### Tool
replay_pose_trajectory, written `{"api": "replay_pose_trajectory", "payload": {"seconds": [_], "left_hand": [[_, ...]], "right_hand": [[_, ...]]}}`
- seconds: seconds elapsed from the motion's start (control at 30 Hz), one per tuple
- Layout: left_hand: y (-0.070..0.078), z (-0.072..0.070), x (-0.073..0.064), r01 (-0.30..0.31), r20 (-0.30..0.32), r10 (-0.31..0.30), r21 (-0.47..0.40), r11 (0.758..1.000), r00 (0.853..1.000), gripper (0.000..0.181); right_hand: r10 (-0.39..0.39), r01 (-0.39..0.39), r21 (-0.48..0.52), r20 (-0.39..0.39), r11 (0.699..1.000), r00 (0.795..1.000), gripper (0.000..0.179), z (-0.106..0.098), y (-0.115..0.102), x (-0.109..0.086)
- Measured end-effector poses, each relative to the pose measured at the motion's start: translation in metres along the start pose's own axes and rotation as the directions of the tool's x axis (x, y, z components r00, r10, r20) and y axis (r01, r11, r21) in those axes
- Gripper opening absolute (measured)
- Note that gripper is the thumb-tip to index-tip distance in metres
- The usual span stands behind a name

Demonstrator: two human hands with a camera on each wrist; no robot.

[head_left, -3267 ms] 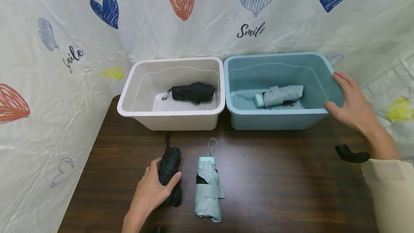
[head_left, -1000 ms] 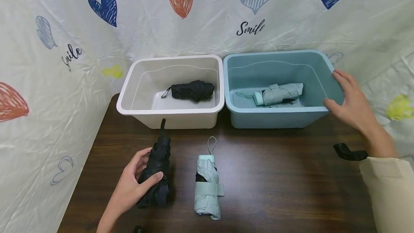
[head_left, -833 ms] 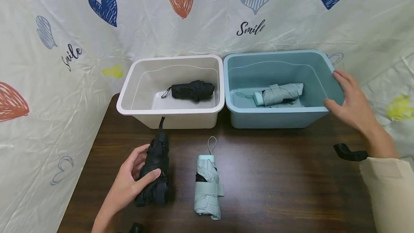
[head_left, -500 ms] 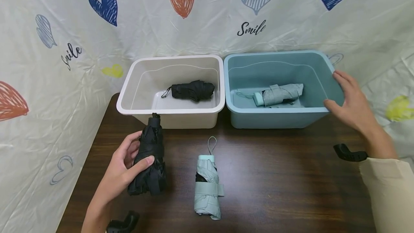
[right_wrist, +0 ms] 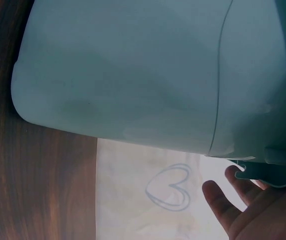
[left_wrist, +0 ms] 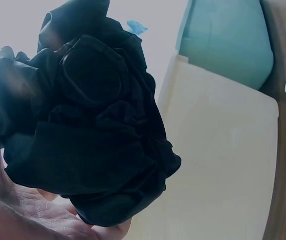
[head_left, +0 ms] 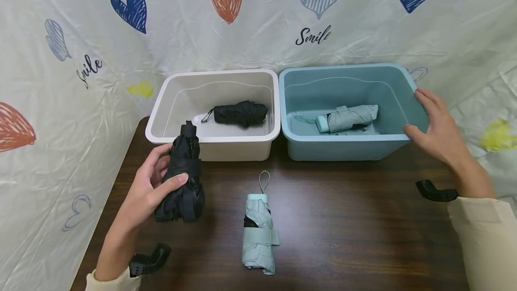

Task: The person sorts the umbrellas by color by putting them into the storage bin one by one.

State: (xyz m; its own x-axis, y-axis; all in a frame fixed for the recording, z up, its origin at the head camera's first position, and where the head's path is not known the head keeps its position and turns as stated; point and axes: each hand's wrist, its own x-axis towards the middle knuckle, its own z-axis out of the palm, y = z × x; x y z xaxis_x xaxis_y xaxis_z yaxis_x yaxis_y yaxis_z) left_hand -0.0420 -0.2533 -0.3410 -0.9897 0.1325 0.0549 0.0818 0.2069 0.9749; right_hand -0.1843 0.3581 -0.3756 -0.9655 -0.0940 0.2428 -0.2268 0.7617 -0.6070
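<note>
In the head view my left hand (head_left: 147,187) holds a black folded umbrella (head_left: 183,178), thumb across its front, raised off the table. Its top overlaps the front rim of the white bin (head_left: 218,149). The left wrist view shows that umbrella (left_wrist: 92,135) close up, with the palm (left_wrist: 47,215) below it. My right hand (head_left: 444,138) rests on the right-hand rim of the blue bin (head_left: 335,149); the right wrist view shows its fingers (right_wrist: 223,207) fairly straight by the rim. A mint-green folded umbrella (head_left: 260,241) lies on the table between the hands.
Another black folded umbrella (head_left: 241,114) lies inside the white bin. Inside the blue bin is a pale green one (head_left: 353,118), with more fabric beneath. Both bins stand side by side on the dark wooden table (head_left: 343,219), before a heart-printed sheet (head_left: 262,35).
My left hand has lifted the black umbrella off the table and carried it left and forward, up to the white bin's front rim. The right hand stays on the blue bin.
</note>
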Motion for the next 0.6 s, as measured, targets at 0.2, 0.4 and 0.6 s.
{"api": "replay_pose_trajectory", "payload": {"seconds": [0.2,0.4,0.6], "left_hand": [[0.009,-0.006,0.011,0.003,-0.001,-0.003,-0.016,1.0,1.0,0.057],[0.017,-0.011,0.022,0.011,0.004,-0.011,-0.01,1.0,1.0,0.058],[0.025,-0.015,0.033,0.039,0.011,-0.038,-0.068,0.997,0.999,0.056]], "right_hand": [[0.005,-0.005,0.001,-0.002,1.0,1.0,0.084,0.0,0.0,0.001],[-0.001,0.001,0.0,-0.006,1.0,1.0,0.084,0.0,0.0,0.001],[-0.011,0.011,0.011,-0.007,1.0,1.0,0.084,0.001,0.001,0.001]]}}
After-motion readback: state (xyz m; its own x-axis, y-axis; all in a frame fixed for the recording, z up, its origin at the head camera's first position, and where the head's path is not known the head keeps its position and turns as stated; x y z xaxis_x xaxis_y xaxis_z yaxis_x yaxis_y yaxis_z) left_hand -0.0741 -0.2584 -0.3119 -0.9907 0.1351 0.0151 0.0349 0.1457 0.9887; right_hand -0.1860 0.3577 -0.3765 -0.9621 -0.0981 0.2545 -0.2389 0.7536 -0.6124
